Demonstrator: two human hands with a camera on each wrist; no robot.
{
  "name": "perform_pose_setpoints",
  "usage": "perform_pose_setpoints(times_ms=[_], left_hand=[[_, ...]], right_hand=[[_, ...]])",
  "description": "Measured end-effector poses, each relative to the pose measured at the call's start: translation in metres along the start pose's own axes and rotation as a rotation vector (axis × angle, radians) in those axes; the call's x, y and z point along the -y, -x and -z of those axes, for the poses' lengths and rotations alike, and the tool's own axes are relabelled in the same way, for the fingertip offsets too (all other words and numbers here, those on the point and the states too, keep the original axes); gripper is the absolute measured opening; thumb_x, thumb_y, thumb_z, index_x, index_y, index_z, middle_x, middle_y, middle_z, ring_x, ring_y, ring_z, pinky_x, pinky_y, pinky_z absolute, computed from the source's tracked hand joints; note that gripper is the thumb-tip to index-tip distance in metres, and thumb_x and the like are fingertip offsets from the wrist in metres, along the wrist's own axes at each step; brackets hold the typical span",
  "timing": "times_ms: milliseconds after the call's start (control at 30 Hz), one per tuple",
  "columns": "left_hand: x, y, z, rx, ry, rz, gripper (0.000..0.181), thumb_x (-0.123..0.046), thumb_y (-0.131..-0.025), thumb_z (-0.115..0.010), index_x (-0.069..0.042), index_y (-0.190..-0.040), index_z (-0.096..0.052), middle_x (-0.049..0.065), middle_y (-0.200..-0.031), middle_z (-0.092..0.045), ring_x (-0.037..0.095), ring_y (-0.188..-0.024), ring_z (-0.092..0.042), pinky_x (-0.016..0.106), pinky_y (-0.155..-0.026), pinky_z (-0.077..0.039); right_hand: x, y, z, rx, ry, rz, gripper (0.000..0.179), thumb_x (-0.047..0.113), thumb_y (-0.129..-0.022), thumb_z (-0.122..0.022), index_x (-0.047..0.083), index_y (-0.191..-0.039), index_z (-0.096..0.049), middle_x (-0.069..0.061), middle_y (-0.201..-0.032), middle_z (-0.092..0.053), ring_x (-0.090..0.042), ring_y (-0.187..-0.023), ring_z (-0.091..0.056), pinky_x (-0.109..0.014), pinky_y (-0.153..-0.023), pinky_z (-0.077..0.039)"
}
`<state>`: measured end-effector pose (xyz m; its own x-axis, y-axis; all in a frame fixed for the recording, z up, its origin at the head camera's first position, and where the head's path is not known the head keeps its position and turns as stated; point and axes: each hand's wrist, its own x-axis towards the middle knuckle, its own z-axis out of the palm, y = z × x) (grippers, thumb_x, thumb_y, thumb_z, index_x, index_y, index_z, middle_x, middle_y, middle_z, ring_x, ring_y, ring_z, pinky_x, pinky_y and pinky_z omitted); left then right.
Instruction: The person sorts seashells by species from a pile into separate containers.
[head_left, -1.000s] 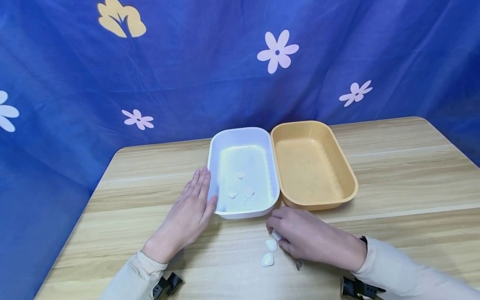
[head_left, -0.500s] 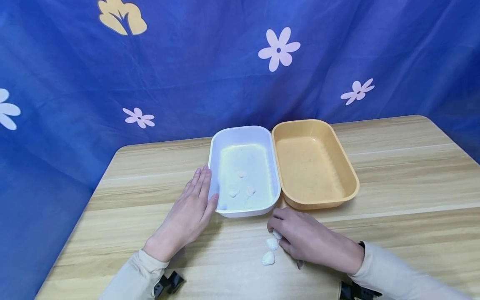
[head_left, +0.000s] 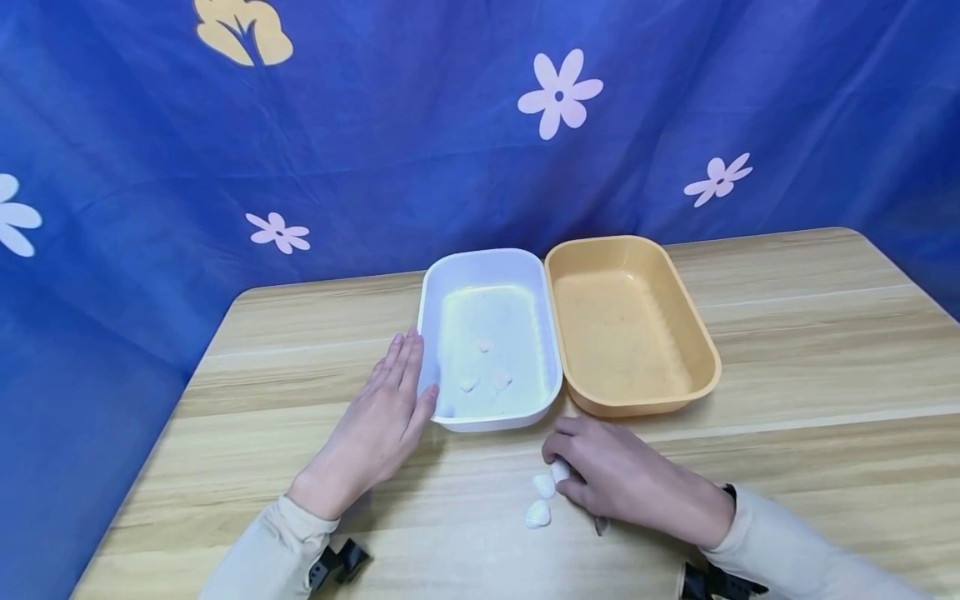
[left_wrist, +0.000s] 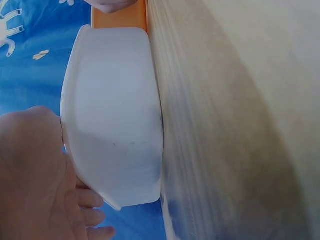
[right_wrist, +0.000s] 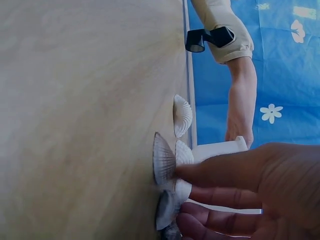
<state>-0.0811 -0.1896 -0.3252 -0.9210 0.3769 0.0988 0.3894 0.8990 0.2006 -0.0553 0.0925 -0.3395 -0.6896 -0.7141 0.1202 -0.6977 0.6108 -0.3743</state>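
Note:
My left hand (head_left: 375,417) lies with straight fingers along the left side of the white basin (head_left: 491,423), touching its rim; the left wrist view shows the hand beside the basin wall (left_wrist: 115,115). Several small shells lie on the basin floor, one of them a pale seashell (head_left: 502,379). My right hand (head_left: 611,467) is down at the table in front of the basins, pinching a white seashell (head_left: 560,471) between thumb and fingers. Close by lie two white seashells, one ribbed (head_left: 537,514). A dark seashell (right_wrist: 166,210) sits under the right hand, near a greyish ribbed seashell (right_wrist: 164,157).
An orange basin (head_left: 637,408) stands against the white one's right side, with no shells seen in it. Both rest near the back edge of the wooden table (head_left: 810,358). Behind hangs a blue cloth (head_left: 420,150) with flower prints. Each wrist wears a black camera (head_left: 352,560).
The right hand and its seashell have shifted slightly to the right, away from the neighbouring shells. The left hand keeps its place on the white basin. The head view has tilted down a little.

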Motion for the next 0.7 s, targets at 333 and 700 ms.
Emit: perform_pose_setpoints(times_ms=[333, 700], left_hand=[[-0.0006, 0.0000, 0.0009, -0.003, -0.002, -0.003, 0.063, -0.033, -0.106, -0.026, 0.010, -0.150, -0.015, 0.023, -0.158, -0.011, 0.035, -0.146, -0.008, 0.050, -0.117, -0.018], [-0.0003, 0.0007, 0.0006, -0.017, -0.004, -0.007, 0.062, -0.032, -0.105, -0.029, 0.011, -0.149, -0.016, 0.024, -0.157, -0.014, 0.037, -0.145, -0.011, 0.052, -0.116, -0.020]], right_hand=[[-0.0039, 0.0027, 0.0079, 0.106, -0.055, -0.029, 0.020, 0.014, -0.074, -0.079, 0.018, -0.081, -0.061, 0.013, -0.072, -0.044, -0.001, -0.064, -0.042, -0.019, -0.055, -0.038], [-0.0040, 0.0047, 0.0082, 0.099, -0.099, 0.002, 0.030, 0.009, -0.073, -0.076, 0.022, -0.071, -0.049, 0.014, -0.067, -0.043, 0.001, -0.062, -0.041, -0.018, -0.053, -0.035]])
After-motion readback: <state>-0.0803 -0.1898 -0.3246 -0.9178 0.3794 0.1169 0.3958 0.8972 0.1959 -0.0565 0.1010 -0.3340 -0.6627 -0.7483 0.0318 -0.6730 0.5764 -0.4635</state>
